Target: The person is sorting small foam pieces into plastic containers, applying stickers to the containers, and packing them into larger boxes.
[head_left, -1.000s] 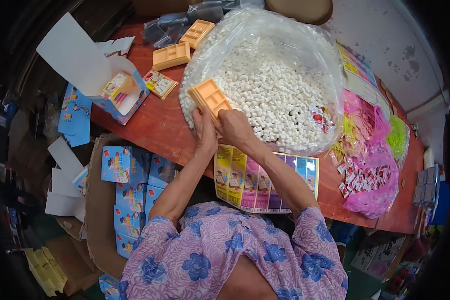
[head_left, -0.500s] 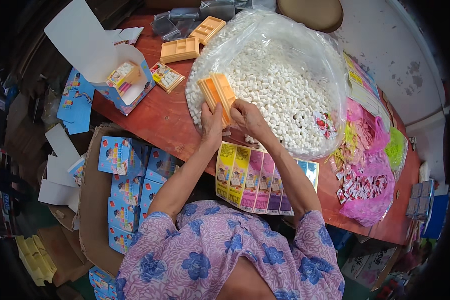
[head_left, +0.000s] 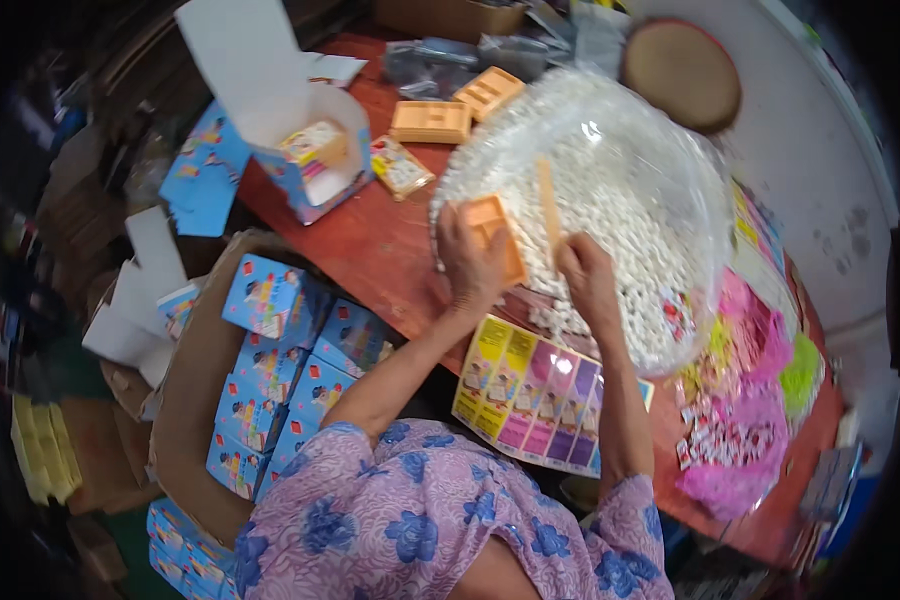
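1. Red wooden tabletop (head_left: 370, 250) is spreading across the scene, with the person's floral sleeves sitting at its near edge.
2. Nearest to the person, a sheet of colourful printed cards (head_left: 535, 395) is lying on the table, just below the big clear bag of small white pieces (head_left: 620, 200).
3. Left of that bag, well below the table edge, a brown carton is holding blue printed boxes (head_left: 280, 350) stacked in rows.
4. At the near rim of the bag, the left hand (head_left: 470, 265) is gripping an orange plastic tray (head_left: 495, 235), fingers wrapped around its lower edge.
5. Just right of it, the right hand (head_left: 585, 280) is pinching a second orange piece (head_left: 548, 210), seen edge-on and upright over the white pieces, fingers closed narrowly on it.
6. Right of the bag, pink and green packets (head_left: 740, 420) are piling up.
7. Beyond the bag's far left side, two more orange trays (head_left: 430, 120) are lying flat, beside an open blue box (head_left: 310, 165) with its white flap standing up.
8. Farthest off, a round brown disc (head_left: 682, 72) is resting behind the bag.
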Motion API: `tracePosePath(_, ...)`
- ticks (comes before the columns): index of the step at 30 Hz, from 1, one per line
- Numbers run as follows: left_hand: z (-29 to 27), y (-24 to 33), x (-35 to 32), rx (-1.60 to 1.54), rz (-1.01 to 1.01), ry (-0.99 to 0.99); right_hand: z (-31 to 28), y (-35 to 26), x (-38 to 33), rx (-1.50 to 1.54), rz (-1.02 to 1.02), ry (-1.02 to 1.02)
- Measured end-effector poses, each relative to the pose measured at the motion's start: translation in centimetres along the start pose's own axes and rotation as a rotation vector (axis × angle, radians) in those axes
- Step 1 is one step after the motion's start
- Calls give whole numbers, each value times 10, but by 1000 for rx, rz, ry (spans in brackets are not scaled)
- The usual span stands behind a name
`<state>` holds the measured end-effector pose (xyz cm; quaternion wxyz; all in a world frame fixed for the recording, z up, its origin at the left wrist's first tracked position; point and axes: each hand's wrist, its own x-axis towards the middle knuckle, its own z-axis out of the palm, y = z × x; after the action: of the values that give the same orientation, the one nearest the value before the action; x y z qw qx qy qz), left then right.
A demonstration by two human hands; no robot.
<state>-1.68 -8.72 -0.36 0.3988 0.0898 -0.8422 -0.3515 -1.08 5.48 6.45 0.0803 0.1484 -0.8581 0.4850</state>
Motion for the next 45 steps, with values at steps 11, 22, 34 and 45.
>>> tracePosePath(11,-13,36,11,-1081,-712,-899,-13,-3,-19,415,223,-283)
tracePosePath(22,-12,32,-3,-1327,-654,-1041,-22,-4,-32,356,248,-351)
tracePosePath(34,-18,27,-9,-1402,-791,-1095,-23,-1,-40,449,311,-450)
tracePosePath(45,-42,44,1,-376,29,-809,1,-14,-55,-339,-3,-67)
